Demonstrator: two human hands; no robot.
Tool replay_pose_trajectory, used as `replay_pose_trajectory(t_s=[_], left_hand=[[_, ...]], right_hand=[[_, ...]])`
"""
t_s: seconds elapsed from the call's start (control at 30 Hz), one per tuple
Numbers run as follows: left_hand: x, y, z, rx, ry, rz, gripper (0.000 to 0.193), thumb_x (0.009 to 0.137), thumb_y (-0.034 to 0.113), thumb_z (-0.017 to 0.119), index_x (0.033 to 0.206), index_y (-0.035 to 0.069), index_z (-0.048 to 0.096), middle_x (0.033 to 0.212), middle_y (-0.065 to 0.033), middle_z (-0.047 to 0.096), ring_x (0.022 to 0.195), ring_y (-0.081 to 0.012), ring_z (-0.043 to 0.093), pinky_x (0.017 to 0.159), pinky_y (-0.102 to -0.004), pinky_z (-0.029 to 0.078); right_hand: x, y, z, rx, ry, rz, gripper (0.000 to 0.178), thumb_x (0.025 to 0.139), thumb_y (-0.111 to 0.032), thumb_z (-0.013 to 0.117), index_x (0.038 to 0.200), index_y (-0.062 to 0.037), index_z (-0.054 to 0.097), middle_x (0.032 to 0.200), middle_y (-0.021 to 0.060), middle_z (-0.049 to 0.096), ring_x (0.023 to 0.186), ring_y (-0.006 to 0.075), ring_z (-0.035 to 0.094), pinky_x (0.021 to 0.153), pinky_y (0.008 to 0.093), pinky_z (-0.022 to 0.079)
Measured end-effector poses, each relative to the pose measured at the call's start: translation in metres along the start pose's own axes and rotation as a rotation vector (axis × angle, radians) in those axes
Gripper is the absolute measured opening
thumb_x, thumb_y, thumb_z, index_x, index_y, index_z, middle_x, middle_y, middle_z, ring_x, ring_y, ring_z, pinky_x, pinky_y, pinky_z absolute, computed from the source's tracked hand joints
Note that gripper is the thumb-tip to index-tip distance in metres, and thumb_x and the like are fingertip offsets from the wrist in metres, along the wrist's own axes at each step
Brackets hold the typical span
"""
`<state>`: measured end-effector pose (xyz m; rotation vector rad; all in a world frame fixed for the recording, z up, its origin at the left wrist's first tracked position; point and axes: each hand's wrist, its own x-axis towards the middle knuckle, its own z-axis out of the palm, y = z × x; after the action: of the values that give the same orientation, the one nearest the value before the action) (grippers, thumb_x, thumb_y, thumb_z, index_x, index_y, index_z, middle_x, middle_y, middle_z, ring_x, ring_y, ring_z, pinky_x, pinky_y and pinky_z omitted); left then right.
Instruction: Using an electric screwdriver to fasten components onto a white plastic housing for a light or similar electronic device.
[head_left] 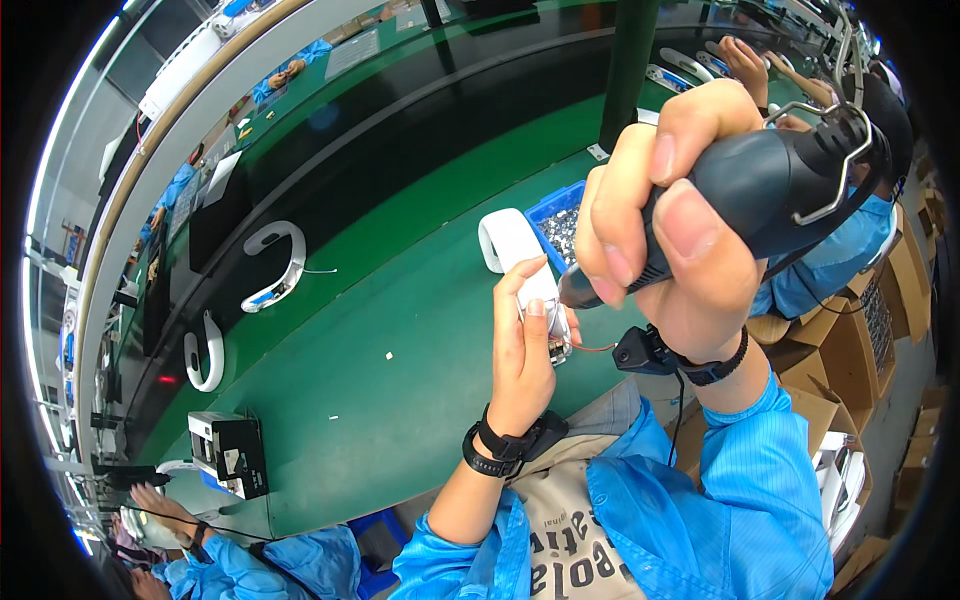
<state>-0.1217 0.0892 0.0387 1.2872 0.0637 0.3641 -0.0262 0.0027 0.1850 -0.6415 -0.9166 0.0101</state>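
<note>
My right hand (690, 215) is wrapped round a black electric screwdriver (770, 185), which has a metal hanging hook at its cord end. Its nose points down and left, close to a white curved plastic housing (512, 238). My left hand (525, 365) grips that housing over the bench, fingers and thumb around its lower arm. Inner parts show at the housing's near end, and a thin red wire runs out from there to the right. The screwdriver's tip is hidden, so I cannot tell whether it touches the housing.
A blue bin (541, 211) of small metal screws stands just beyond the housing. Similar curved housings (290, 278) lie on the left by a dark conveyor (330, 140). A black-and-white box (240, 455) sits lower left. Co-workers in blue sleeves (830, 255) are on both sides; cardboard boxes (815, 350) stand right.
</note>
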Motion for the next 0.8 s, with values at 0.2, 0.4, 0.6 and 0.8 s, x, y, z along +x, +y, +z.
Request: replay_pose_trajectory(t_s=[0.2, 0.4, 0.6, 0.8], left_hand=[[-0.002, 0.004, -0.002, 0.026, -0.014, 0.013, 0.041, 0.116, 0.024, 0.035, 0.153, 0.006, 0.038, 0.093, -0.0068, 0.064, 0.080, -0.0107, 0.061, 0.074, -0.0276, 0.052], [-0.001, 0.008, -0.002, 0.196, -0.006, 0.127, 0.042, 0.117, 0.026, 0.036, 0.153, 0.006, 0.038, 0.096, -0.0072, 0.064, 0.080, -0.0109, 0.062, 0.074, -0.0271, 0.053], [-0.005, 0.009, -0.003, 0.188, 0.032, 0.098, 0.040, 0.117, 0.023, 0.037, 0.152, 0.005, 0.038, 0.101, -0.0076, 0.065, 0.082, -0.0105, 0.062, 0.074, -0.0268, 0.053], [-0.009, -0.004, -0.013, 0.369, 0.001, 0.151, 0.040, 0.116, 0.020, 0.038, 0.153, 0.003, 0.038, 0.115, -0.0076, 0.061, 0.089, -0.0093, 0.060, 0.077, -0.0251, 0.051]], right_hand=[[0.002, -0.001, -0.004, -0.108, -0.196, -0.029, 0.026, 0.103, -0.021, 0.061, 0.112, -0.0080, 0.041, 0.068, 0.0103, 0.054, 0.048, 0.0153, 0.048, 0.045, 0.0284, 0.044], [-0.003, -0.001, -0.011, -0.311, -0.167, 0.058, 0.028, 0.101, -0.020, 0.063, 0.112, -0.0076, 0.041, 0.068, 0.0104, 0.055, 0.049, 0.0151, 0.051, 0.046, 0.0286, 0.045], [-0.009, 0.011, -0.009, -0.319, -0.183, 0.059, 0.029, 0.099, -0.016, 0.066, 0.111, -0.0061, 0.042, 0.069, 0.0099, 0.056, 0.052, 0.0147, 0.054, 0.048, 0.0289, 0.048], [-0.014, 0.015, -0.005, -0.344, -0.202, 0.050, 0.031, 0.096, -0.012, 0.069, 0.111, -0.0047, 0.043, 0.070, 0.0093, 0.057, 0.054, 0.0144, 0.057, 0.050, 0.0292, 0.052]])
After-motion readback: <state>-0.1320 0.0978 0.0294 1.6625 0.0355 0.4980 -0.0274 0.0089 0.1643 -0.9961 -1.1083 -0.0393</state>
